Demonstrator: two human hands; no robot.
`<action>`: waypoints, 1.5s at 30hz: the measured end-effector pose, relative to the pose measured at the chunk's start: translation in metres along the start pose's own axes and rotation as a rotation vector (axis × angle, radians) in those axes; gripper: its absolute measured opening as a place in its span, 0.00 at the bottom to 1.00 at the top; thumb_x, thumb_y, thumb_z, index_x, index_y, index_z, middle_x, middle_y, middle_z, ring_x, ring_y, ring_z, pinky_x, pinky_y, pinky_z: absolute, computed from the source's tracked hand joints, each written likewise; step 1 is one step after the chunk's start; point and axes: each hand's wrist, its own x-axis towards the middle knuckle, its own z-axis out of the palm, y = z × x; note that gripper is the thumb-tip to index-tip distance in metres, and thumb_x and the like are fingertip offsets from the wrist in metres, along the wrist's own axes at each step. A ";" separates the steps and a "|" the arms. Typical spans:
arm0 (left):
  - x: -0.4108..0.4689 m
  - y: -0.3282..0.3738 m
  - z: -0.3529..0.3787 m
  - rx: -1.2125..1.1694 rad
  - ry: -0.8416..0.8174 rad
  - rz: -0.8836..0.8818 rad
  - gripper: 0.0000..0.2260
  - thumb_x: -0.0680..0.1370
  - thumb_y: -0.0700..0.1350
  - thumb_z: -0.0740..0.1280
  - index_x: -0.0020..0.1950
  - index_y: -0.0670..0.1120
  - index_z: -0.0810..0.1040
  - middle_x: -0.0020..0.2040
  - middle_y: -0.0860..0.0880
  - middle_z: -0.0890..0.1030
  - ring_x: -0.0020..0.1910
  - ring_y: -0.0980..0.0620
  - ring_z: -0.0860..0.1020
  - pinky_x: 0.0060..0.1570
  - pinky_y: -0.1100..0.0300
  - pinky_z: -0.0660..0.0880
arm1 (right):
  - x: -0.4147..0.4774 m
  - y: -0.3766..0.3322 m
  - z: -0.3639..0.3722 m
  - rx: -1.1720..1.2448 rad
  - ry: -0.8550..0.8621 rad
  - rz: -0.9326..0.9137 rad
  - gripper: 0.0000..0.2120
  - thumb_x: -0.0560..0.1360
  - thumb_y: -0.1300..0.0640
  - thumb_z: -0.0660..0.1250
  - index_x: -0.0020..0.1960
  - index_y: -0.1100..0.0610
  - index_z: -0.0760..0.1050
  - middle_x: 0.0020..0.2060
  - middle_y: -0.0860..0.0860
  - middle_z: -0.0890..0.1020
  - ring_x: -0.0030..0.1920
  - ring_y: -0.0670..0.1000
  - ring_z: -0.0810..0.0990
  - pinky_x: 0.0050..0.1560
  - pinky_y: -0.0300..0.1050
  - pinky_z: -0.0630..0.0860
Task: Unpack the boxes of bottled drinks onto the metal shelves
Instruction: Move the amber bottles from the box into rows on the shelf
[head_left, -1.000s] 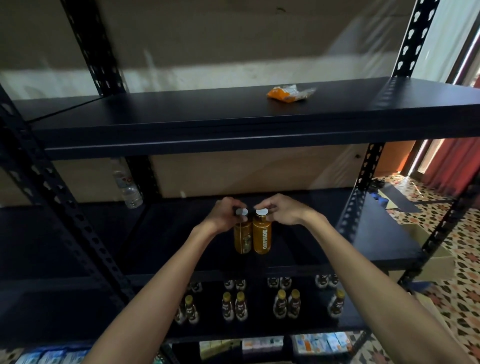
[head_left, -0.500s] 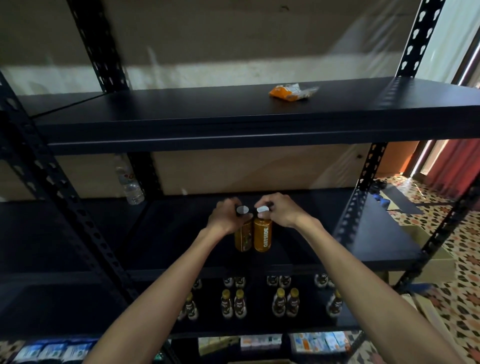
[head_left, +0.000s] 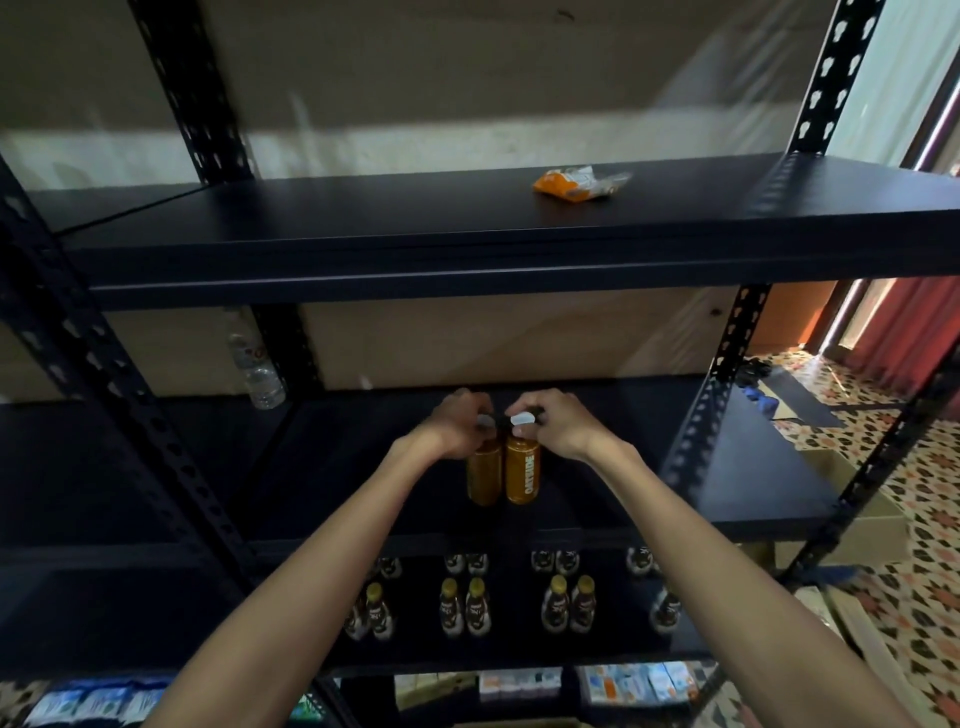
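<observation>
Centre frame: the left hand (head_left: 460, 423) and right hand (head_left: 553, 423) each pinch a white cap on a pair of amber Oatside bottles (head_left: 522, 475) at the middle shelf (head_left: 727, 467) (its first, apparently). Below, small bottles (head_left: 467, 608) already line the lower shelf (head_left: 519, 652); stocking looks partly done.

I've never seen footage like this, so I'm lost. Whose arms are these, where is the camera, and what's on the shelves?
No machine here: a person wears a camera on the head, looking down at their own bare arms. The left hand grips the left amber bottle by its cap, the right hand the right amber bottle, side by side over the middle shelf. The top shelf carries an orange packet; a clear water bottle stands at the back left; small dark bottles line the lower shelf.
</observation>
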 end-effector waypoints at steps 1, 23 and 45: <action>0.000 0.000 -0.005 0.030 -0.051 0.042 0.10 0.79 0.46 0.68 0.60 0.53 0.76 0.62 0.47 0.76 0.57 0.50 0.76 0.52 0.54 0.78 | -0.001 0.000 0.000 0.003 0.000 0.003 0.13 0.77 0.53 0.72 0.60 0.43 0.80 0.65 0.47 0.77 0.69 0.52 0.72 0.67 0.53 0.74; -0.027 -0.036 0.059 -0.474 0.269 -0.142 0.36 0.65 0.54 0.81 0.68 0.51 0.69 0.61 0.48 0.74 0.59 0.50 0.75 0.54 0.60 0.72 | -0.044 0.030 0.031 0.258 0.227 0.071 0.40 0.70 0.49 0.79 0.77 0.43 0.64 0.67 0.43 0.66 0.66 0.45 0.70 0.65 0.47 0.72; 0.014 -0.180 0.057 -0.651 0.755 -0.167 0.17 0.74 0.48 0.75 0.61 0.47 0.77 0.52 0.54 0.79 0.52 0.61 0.78 0.49 0.68 0.73 | 0.086 -0.026 0.188 0.377 0.396 0.065 0.22 0.70 0.52 0.79 0.59 0.47 0.72 0.54 0.43 0.79 0.54 0.43 0.79 0.58 0.45 0.78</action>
